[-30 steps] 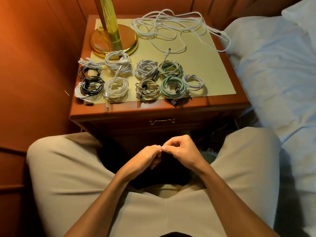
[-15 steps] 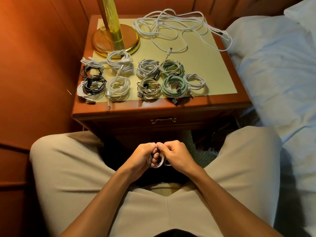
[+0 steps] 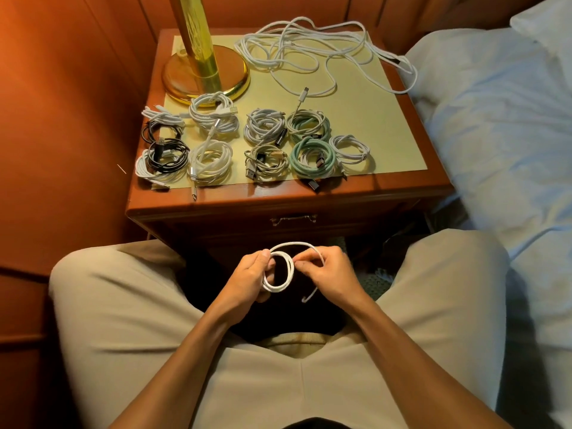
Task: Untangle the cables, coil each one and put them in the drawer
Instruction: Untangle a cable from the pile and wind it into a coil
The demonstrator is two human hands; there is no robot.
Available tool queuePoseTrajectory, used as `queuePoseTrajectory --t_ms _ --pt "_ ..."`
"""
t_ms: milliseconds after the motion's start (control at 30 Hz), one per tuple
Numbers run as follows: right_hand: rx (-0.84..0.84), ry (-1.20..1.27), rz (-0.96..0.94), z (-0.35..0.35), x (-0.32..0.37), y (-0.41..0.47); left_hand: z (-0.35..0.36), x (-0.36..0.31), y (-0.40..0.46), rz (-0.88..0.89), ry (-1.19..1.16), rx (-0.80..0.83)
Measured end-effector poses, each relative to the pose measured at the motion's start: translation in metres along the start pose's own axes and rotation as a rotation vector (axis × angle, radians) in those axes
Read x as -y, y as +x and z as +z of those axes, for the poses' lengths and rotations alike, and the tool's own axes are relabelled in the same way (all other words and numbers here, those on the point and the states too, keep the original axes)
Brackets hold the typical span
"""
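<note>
White cable (image 3: 280,267) now a wider loop, pinched by left hand (image 3: 252,274) and right hand (image 3: 328,274); drawer (image 3: 294,218) seemingly closed, contents hidden.

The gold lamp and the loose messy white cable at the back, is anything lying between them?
No. In the head view, only bare yellow-green tabletop shows between the lamp base and the tangled white cable. The coiled cables lie nearer the front edge.
</note>
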State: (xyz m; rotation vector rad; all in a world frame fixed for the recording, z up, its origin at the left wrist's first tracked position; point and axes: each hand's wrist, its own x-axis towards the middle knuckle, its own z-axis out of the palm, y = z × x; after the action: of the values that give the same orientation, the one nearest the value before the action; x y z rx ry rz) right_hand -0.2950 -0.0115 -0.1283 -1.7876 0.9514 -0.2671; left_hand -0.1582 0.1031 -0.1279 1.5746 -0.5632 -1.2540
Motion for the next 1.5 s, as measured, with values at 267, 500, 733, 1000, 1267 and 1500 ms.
queuePoseTrajectory --t_ms 267,500,733,1000,1267,1500 --pt "-0.098 -0.349 0.029 0.016 -0.005 -0.006 -0.002 0.011 0.009 0.06 0.356 -0.1" --pt "-0.056 -0.382 -0.177 0.012 -0.009 -0.003 0.003 0.012 0.008 0.088 0.407 -0.015" --pt "0.079 -0.226 -0.019 0.014 -0.006 -0.002 0.007 0.005 0.003 0.069 0.244 0.004" --pt "0.081 0.647 0.375 0.016 0.015 -0.008 0.004 0.019 0.013 0.12 0.391 -0.123" --pt "0.11 0.98 0.576 0.016 0.021 -0.006 0.004 0.021 0.014 0.104 0.812 -0.255" --pt "0.053 1.156 0.525 0.017 0.019 -0.007 0.011 0.021 0.012 0.129 0.511 -0.092"
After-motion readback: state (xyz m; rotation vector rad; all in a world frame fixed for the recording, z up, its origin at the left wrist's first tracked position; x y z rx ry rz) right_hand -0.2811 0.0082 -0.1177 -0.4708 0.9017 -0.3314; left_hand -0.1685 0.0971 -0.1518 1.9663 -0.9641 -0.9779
